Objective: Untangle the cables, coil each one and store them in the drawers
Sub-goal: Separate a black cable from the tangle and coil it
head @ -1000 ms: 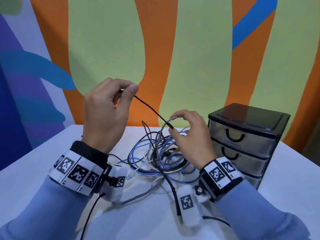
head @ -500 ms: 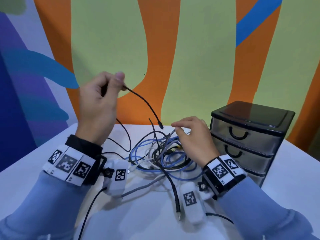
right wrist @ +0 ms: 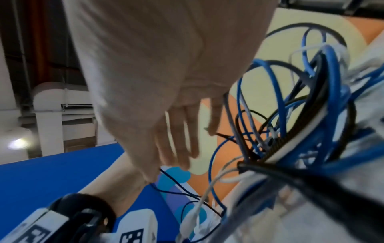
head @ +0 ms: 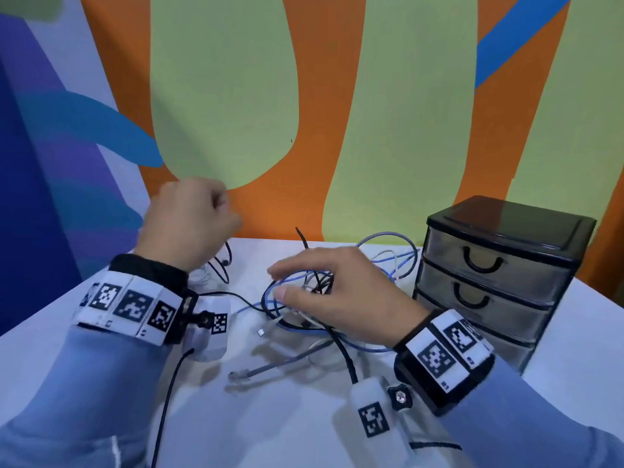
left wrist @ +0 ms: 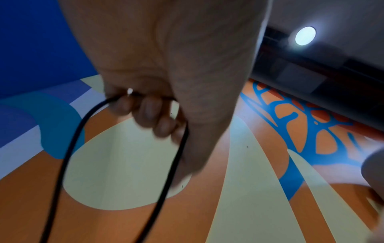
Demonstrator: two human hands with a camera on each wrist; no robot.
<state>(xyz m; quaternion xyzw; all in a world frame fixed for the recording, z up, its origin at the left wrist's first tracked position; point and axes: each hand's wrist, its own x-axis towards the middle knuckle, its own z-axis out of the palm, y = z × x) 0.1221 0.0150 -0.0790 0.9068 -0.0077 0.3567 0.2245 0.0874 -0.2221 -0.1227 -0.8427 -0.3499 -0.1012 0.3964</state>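
Observation:
A tangle of blue, black, white and grey cables [head: 305,300] lies on the white table [head: 574,349], left of the black three-drawer unit [head: 499,265], whose drawers are all shut. My left hand [head: 216,211] is raised at the left, its fingers [left wrist: 145,111] curled round a thin black cable [left wrist: 68,148] that hangs below it in a loop [head: 219,270]. My right hand [head: 287,282] lies over the tangle with fingers [right wrist: 178,139] straight and spread, gripping nothing. Close up in the right wrist view, the tangle [right wrist: 311,115] sits beside that hand.
A grey network cable with a clear plug [head: 236,374] trails toward me from the pile, and a white connector [head: 260,332] lies beside it. A painted wall stands right behind the table. Bare tabletop shows in front of and to the right of the drawers.
My left hand has drawn the thin black cable away to the left, gathering it into a loop. My right hand has let go of the cable it pinched and spread flat over the tangle.

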